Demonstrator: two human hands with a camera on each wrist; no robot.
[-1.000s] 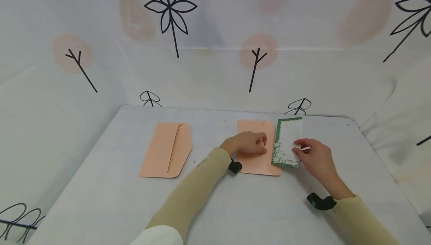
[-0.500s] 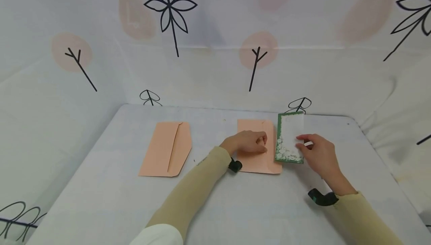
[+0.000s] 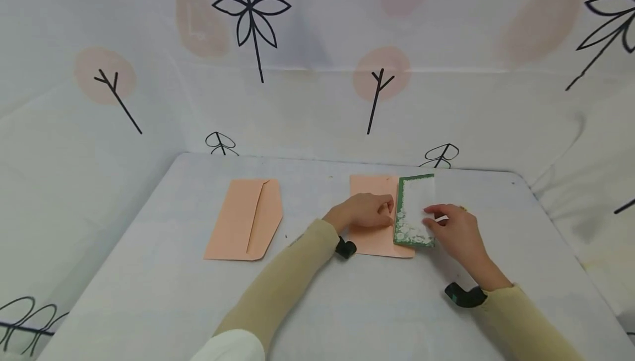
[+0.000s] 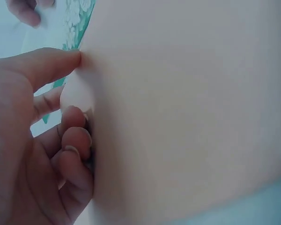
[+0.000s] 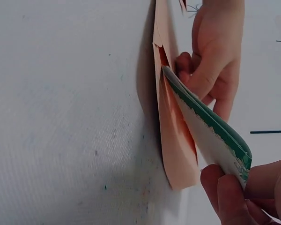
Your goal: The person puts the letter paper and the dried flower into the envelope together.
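My left hand (image 3: 366, 210) pinches the opening edge of a peach envelope (image 3: 369, 242) between thumb and curled fingers. In the left wrist view the envelope (image 4: 178, 117) fills most of the picture, with the thumb at its edge. A card (image 3: 415, 206) with a green floral border and white middle is pinched by my right hand (image 3: 456, 233) at its right edge. From the right wrist, the envelope (image 5: 171, 136) gapes, and the far edge of the folded card (image 5: 210, 126) is at its mouth. How deep the card sits cannot be told.
A second peach envelope (image 3: 243, 220) lies on the left of the white table (image 3: 163, 306), its flap toward the right. A white cloth backdrop (image 3: 307, 107) with plant drawings rises behind the table.
The right hand first shifted the card slightly up and right, then brought it back down and left against the envelope's opening. The left hand kept its place on the envelope.
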